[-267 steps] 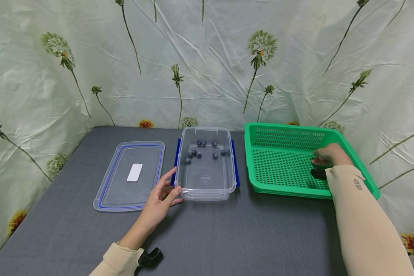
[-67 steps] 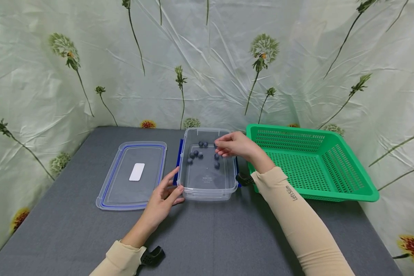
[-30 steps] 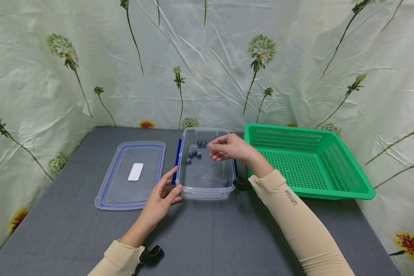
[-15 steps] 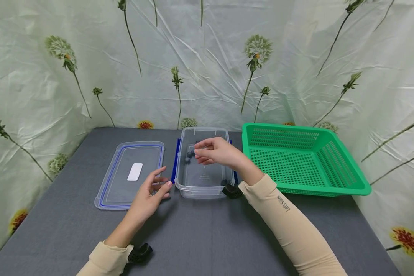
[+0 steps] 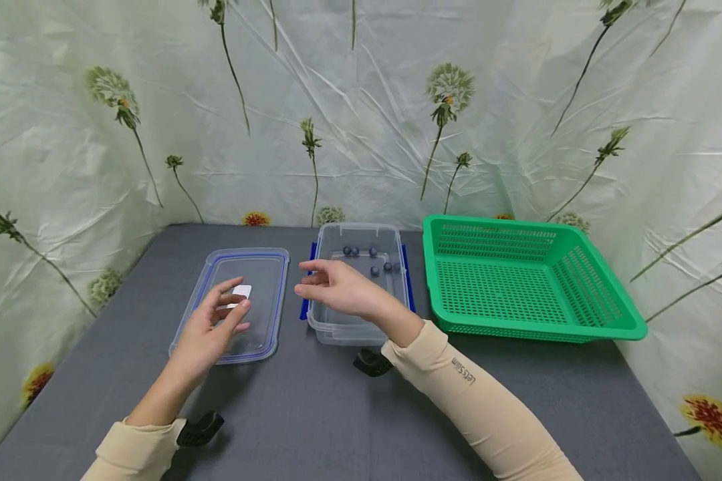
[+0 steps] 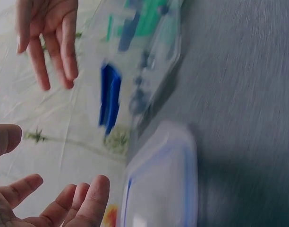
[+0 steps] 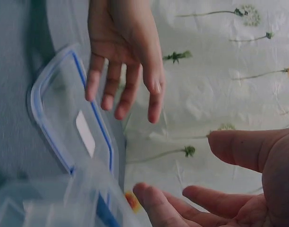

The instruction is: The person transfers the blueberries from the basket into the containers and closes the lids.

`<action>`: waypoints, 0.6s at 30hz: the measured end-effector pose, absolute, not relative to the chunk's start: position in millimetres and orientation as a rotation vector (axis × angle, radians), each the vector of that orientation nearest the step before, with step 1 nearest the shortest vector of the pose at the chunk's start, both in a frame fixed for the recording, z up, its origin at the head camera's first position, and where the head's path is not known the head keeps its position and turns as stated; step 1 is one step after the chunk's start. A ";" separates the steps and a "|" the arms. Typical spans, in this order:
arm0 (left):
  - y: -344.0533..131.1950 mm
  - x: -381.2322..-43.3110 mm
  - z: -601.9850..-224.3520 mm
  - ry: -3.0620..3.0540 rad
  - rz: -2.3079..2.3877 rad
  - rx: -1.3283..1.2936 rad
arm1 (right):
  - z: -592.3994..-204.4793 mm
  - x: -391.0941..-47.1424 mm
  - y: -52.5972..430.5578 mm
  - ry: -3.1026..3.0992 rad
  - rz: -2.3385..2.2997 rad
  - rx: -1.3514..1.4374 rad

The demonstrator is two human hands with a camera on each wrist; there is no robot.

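Observation:
My left hand (image 5: 207, 334) hovers over the clear lid (image 5: 259, 344) with the blue seal, fingers apart and holding nothing. A white label (image 5: 241, 292) on that lid shows partly behind the fingers. My right hand (image 5: 339, 287) reaches across the clear plastic container (image 5: 343, 334), its fingertips past the left side and nothing in them. Several blueberries (image 5: 373, 270) lie on the container's floor; others toward its left are hidden by the hand in the head view but show through the wall as dark berries (image 6: 140, 101) in the left wrist view. Blue latches (image 5: 409, 280) hang at the container's sides.
A green perforated basket (image 5: 535, 327) stands right of the container, with no berries visible in it. Grey cloth (image 5: 313, 414) covers the table. A pale dandelion-print sheet (image 5: 373, 133) hangs behind and at the sides.
My left hand has let go of the container's front-left corner and moved left over the lid. The right hand, earlier in the basket, then among the blueberries, has moved left across the container.

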State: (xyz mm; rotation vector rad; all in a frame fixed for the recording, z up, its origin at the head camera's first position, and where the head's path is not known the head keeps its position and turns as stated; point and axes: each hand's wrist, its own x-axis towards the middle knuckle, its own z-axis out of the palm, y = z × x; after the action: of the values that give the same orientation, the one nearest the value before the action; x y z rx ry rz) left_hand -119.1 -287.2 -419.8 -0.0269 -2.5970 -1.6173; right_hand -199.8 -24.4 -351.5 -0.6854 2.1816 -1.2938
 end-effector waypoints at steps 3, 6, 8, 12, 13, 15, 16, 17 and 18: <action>-305.6 -120.0 -414.8 -2.618 -1.537 -0.024 | -352.7 -195.0 -34.0 2.159 -1.314 -0.684; -324.1 -120.8 -410.9 -2.624 -1.466 -0.026 | -354.6 -190.3 -43.6 2.131 -1.336 -0.673; -335.9 -121.9 -409.3 -2.627 -1.427 -0.016 | -356.8 -187.4 -50.0 2.110 -1.357 -0.656; -356.4 -125.3 -407.4 -2.651 -1.367 0.028 | -361.8 -178.2 -63.2 2.067 -1.399 -0.629; -361.1 -126.2 -407.5 -2.668 -1.345 0.043 | -363.4 -175.8 -66.4 2.059 -1.404 -0.628; -369.7 -127.9 -408.0 -2.701 -1.312 0.071 | -366.3 -171.0 -72.8 2.053 -1.404 -0.628; -373.7 -128.8 -408.4 -2.721 -1.298 0.088 | -367.9 -168.9 -75.8 2.058 -1.401 -0.626; -377.4 -129.6 -408.9 -2.738 -1.292 0.103 | -369.7 -167.2 -78.6 2.067 -1.395 -0.625; -380.8 -130.3 -409.6 -2.755 -1.287 0.118 | -371.5 -165.7 -81.2 2.076 -1.387 -0.628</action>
State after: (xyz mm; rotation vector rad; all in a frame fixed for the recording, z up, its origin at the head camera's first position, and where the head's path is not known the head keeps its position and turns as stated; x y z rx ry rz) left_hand -130.3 -380.8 -409.6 0.1184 -2.7553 -1.2872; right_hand -165.7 -81.2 -371.5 -0.6275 2.0764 -1.3874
